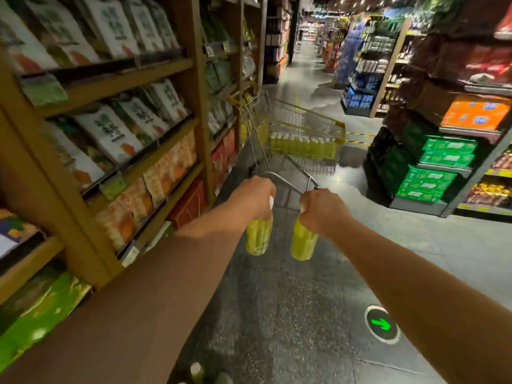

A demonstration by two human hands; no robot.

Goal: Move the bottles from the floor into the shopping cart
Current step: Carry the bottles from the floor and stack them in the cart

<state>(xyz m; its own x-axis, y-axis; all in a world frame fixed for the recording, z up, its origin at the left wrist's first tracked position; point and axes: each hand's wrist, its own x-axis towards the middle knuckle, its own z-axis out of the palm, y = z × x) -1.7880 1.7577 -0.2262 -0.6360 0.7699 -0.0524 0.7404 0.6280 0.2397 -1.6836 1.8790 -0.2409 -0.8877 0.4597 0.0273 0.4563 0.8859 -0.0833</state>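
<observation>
The left hand [256, 194] holds one yellow-green bottle, the left bottle [259, 236]. Its fingers are curled tight round the top, and the bottle hangs down below the hand. The right hand [322, 209] holds the right bottle [303, 243] the same way, with its fingers wrapped round the neck. The two bottles hang side by side in the air, near each other but not touching, above the dark floor [291, 314]. Both arms reach out straight ahead. The cart [304, 128] stands farther up the aisle, close to the wooden shelf [119, 79] on the left. Its curved handle shows just past the two hands. Inside the cart a row of cart bottles [303, 146] stands upright, all of the same yellow-green colour. At the very bottom of the view, between the arms, the tops of a few floor bottles [196, 371] peek up, but they are blurry. The shelf is full of bags and packs. A round sticker [381, 324] with a green arrow lies on the floor to the right. Green boxes [426, 184] are stacked on the right side of the aisle.
</observation>
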